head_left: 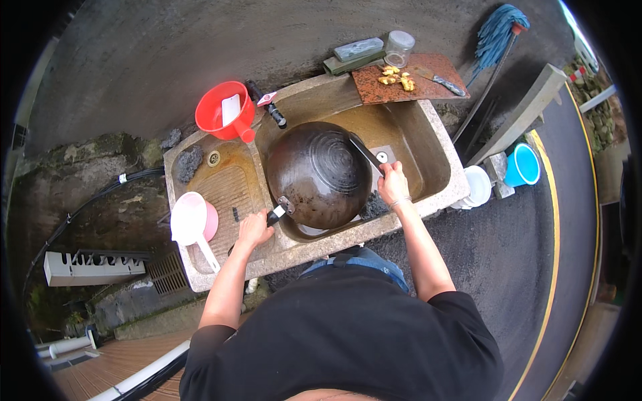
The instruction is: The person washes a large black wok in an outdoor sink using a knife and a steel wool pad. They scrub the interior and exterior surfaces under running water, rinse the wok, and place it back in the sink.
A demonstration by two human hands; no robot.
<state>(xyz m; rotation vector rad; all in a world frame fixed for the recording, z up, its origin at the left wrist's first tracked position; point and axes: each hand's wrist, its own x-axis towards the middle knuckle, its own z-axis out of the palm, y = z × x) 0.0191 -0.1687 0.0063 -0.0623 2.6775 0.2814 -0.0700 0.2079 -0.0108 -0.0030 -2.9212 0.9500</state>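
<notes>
A large dark wok lies bottom up in the stone sink's right basin, its ringed underside wet and shiny. My left hand is closed around the wok's black handle, over the divider. In my right hand is a narrow, flat dark scraper-like tool, its far end against the wok's underside. Whether it is a knife or a scraper I cannot tell. Beneath the wok's near right edge shows a dark scouring pad. A black tap with a red-and-white handle stands behind the wok.
A red dipper and a pink-and-white dipper rest on the sink's left side, near another scouring pad. Behind, a red-brown board bears ginger and a knife. Buckets and a mop stand right.
</notes>
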